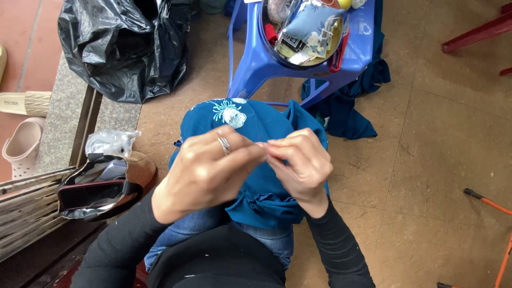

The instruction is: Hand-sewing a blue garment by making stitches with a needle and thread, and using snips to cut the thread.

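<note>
While the teal cloth (256, 160) lies bunched over the person's lap, both hands meet above its middle. Left hand (205, 173), ring on one finger, fingertips pinched together against the right hand (301, 165), also pinched; something very fine seems held between them, too small to tell. Pale embroidered patch (229, 113) sits at the cloth's far edge. Step looks like hand sewing or thread handling on the cloth; a next move would call for steady fine pinch and tension. Beyond the cloth, blue stool (256, 58) carrying a tin of sewing bits (304, 29). Black bag (125, 45) on floor, handbag (98, 186) at left.
</note>
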